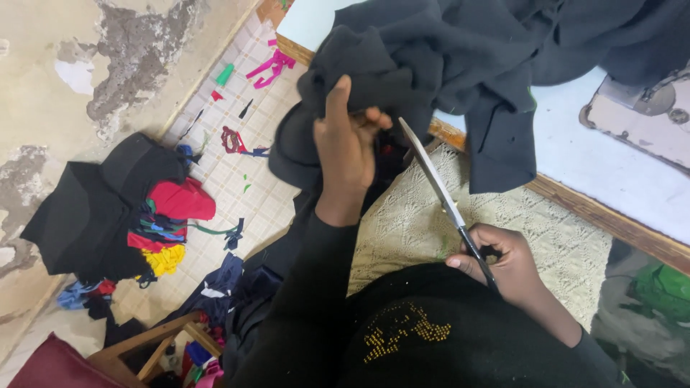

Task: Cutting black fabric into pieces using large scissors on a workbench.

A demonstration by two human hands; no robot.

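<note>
Head view, left hand (347, 147) gripping black cloth (431, 65)

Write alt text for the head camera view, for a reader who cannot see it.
A person's left hand grips bunched black fabric while the right hand points long scissors at it. Colourful fabric scraps litter the tiled floor beside the table.

Cloth (460, 65) on table (604, 165), scissors (438, 190) below, scraps (162, 223) left on floor (237, 179).
</note>
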